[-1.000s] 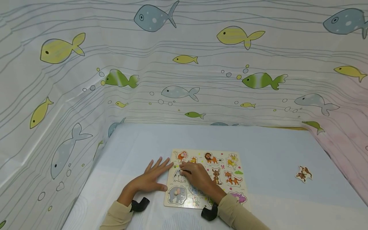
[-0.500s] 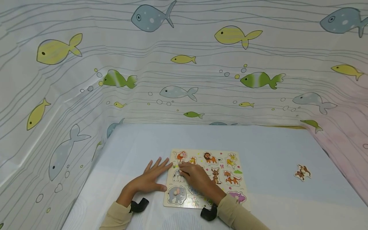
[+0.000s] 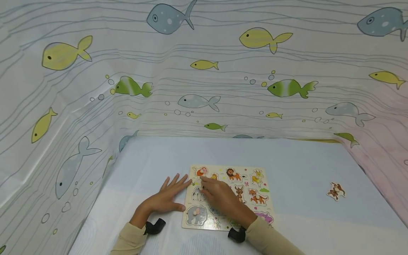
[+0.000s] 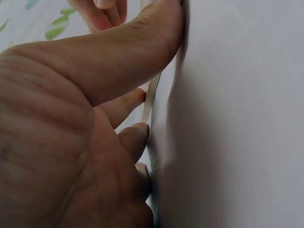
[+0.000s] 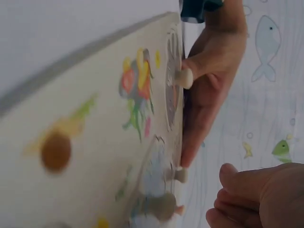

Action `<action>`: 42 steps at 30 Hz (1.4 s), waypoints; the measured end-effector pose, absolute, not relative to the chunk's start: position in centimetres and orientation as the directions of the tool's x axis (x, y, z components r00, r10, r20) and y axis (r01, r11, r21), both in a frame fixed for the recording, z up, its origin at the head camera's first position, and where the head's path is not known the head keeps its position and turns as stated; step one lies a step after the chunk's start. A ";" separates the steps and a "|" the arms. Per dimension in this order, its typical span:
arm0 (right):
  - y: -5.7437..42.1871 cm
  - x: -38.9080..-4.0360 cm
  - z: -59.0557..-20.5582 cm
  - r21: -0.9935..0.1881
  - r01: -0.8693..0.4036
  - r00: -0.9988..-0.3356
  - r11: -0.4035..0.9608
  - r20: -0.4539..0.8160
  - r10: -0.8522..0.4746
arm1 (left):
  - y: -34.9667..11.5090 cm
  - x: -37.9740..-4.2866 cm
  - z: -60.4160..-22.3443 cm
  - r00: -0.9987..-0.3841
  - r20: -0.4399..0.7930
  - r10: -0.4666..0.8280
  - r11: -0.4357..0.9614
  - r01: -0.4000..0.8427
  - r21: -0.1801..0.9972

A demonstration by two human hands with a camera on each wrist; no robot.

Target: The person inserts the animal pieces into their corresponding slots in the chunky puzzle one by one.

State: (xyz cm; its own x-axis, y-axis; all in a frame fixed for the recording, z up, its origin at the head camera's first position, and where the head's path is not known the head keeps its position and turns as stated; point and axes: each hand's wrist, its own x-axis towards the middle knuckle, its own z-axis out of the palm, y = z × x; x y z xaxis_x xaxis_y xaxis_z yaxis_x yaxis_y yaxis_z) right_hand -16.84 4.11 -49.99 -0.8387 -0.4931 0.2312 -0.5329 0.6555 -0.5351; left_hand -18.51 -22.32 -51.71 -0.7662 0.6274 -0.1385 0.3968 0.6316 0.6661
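Observation:
A wooden peg puzzle board [image 3: 210, 224] with animal pieces lies on the table. My left hand [image 3: 165, 199] rests flat with spread fingers along its left edge; in the left wrist view the fingertips touch that edge. My right hand [image 3: 223, 198] hovers over the board's left half, near the zebra piece [image 3: 197, 194]. In the right wrist view the thumb and loosely bent fingers of the right hand [image 5: 261, 197] stand apart from the zebra's knob [image 5: 181, 175] and hold nothing. The elephant piece [image 3: 191, 215] sits in its slot. My right hand partly hides the middle pieces.
A loose brown animal piece [image 3: 336, 191] lies on the table [image 3: 302, 170] to the right of the board. Fish-printed sheeting [image 3: 223, 81] encloses the table at the back and sides. A black wrist mount [image 3: 155, 226] sits on each wrist.
My right hand has drawn back slightly up and to the right from the zebra piece, its fingers coming off the knob. The left hand stays where it was.

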 end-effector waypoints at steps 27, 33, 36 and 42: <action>26.2 -15.2 -46.8 -0.551 -0.224 -0.958 0.804 0.276 -0.078 | -22.7 -18.1 -51.6 -0.781 -0.171 0.601 0.654 0.357 0.667; 30.3 -14.0 -46.6 -0.570 -0.089 -0.973 0.817 0.223 0.050 | -22.4 -18.2 -51.8 -0.783 -0.169 0.599 0.653 0.355 0.669; 31.8 -13.5 -46.6 -0.568 -0.019 -0.978 0.823 0.183 0.104 | -22.4 -18.3 -51.8 -0.782 -0.168 0.600 0.650 0.354 0.673; 34.9 -12.6 -47.2 -0.563 0.159 -0.968 0.811 0.075 0.241 | -22.2 -18.4 -51.8 -0.778 -0.164 0.607 0.646 0.362 0.672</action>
